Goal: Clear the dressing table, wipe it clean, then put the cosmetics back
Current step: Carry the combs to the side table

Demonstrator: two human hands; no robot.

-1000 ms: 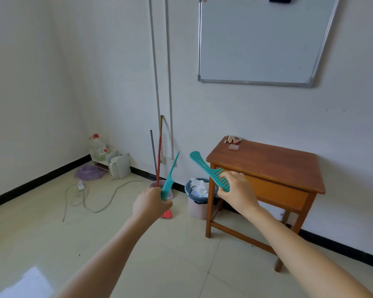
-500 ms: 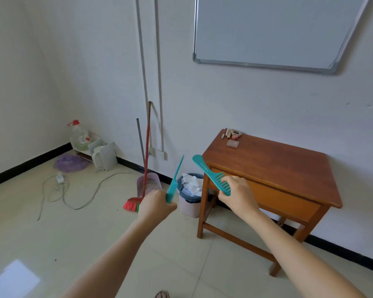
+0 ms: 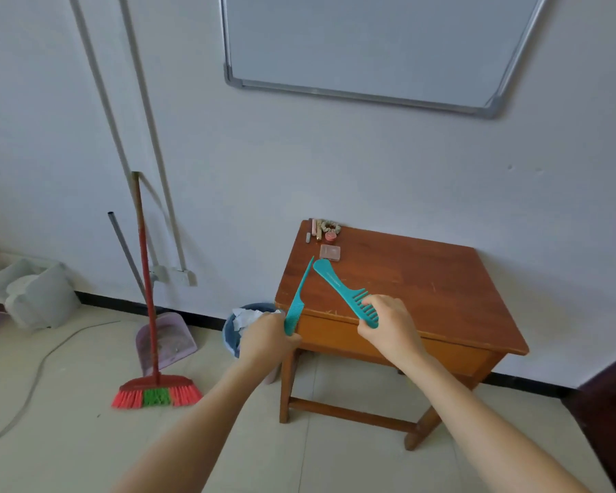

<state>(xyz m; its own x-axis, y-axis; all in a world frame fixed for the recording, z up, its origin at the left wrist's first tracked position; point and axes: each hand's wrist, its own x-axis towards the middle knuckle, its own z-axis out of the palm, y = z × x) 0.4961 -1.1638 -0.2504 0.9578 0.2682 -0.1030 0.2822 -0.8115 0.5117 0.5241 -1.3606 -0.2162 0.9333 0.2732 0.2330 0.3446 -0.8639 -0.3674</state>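
The wooden dressing table (image 3: pixel 424 279) stands against the white wall. My left hand (image 3: pixel 267 336) grips a teal tail comb (image 3: pixel 299 297) by its toothed end, the thin tail pointing up over the table's left edge. My right hand (image 3: pixel 388 325) holds a teal wide-tooth comb (image 3: pixel 338 286) by its teeth, handle aimed at the table's back left corner. In that corner lie a pink compact (image 3: pixel 330 252), a small round red pot (image 3: pixel 330 236) and a few small stick-shaped cosmetics (image 3: pixel 315 227).
A blue waste bin (image 3: pixel 239 325) with crumpled paper stands left of the table. A red broom (image 3: pixel 150 314) and a pale dustpan (image 3: pixel 171 339) lean at the wall. A white kettle (image 3: pixel 40 297) and a cable (image 3: pixel 32 378) lie on the floor at left. A whiteboard (image 3: pixel 370 48) hangs above.
I have come closer to the table. Both hands with their combs now reach over its front left part instead of hanging in front of it.
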